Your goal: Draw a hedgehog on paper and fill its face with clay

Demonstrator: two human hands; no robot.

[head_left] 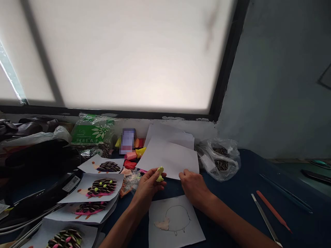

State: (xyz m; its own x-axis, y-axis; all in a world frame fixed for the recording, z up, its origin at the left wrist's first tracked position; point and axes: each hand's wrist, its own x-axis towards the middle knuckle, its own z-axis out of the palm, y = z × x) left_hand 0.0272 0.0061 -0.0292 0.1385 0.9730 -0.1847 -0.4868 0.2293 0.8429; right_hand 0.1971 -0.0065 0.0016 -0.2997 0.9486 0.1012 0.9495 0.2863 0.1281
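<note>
My left hand [150,182] pinches a lump of yellow-green modelling clay [160,174] between thumb and fingers, above the dark blue tabletop. My right hand [192,184] is closed, its fingers curled together at the front edge of a stack of white paper [168,156]; whatever it holds, if anything, is hidden. Between my forearms lies a sheet with a pencil drawing of a hedgehog [178,220]. Flat peach clay [162,224] covers its pointed snout, while the rounded body is only outlined.
At left lie several hedgehog pictures [102,187] made with sunflower seeds. Behind them stand a green seed packet [89,132] and coloured clay packs [131,155]. A plastic bag of seeds [221,160] sits right of the paper. Tweezers [286,193], a red tool [274,210] and a metal strip [265,218] lie at right.
</note>
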